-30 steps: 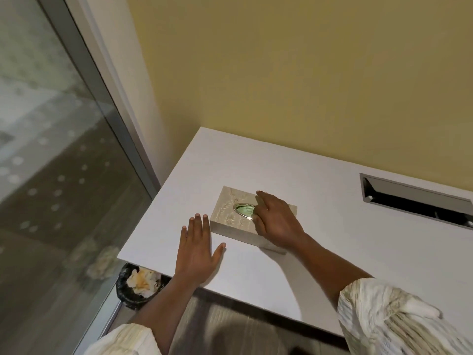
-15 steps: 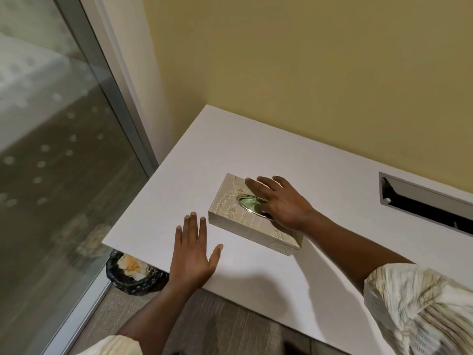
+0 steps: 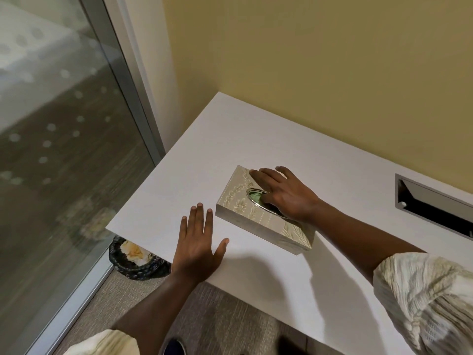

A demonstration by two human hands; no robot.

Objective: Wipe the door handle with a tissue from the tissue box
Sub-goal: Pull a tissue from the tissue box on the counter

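A beige patterned tissue box (image 3: 238, 204) lies flat on the white desk (image 3: 294, 272), with an oval green-rimmed slot on top. My right hand (image 3: 284, 193) rests on the box, fingers spread over the top and the thumb down in the slot; no tissue shows. My left hand (image 3: 197, 242) lies flat on the desk just left of the box, fingers apart, holding nothing. No door handle is in view.
A glass panel with a metal frame (image 3: 133, 93) stands to the left. A yellow wall (image 3: 307, 60) backs the desk. A metal cable slot (image 3: 432, 203) is cut into the desk at right. A bin with crumpled paper (image 3: 135, 257) sits under the desk corner.
My right hand has spread flatter over the box top, fingers reaching its far end. The left hand stays flat on the desk. The camera has shifted a little.
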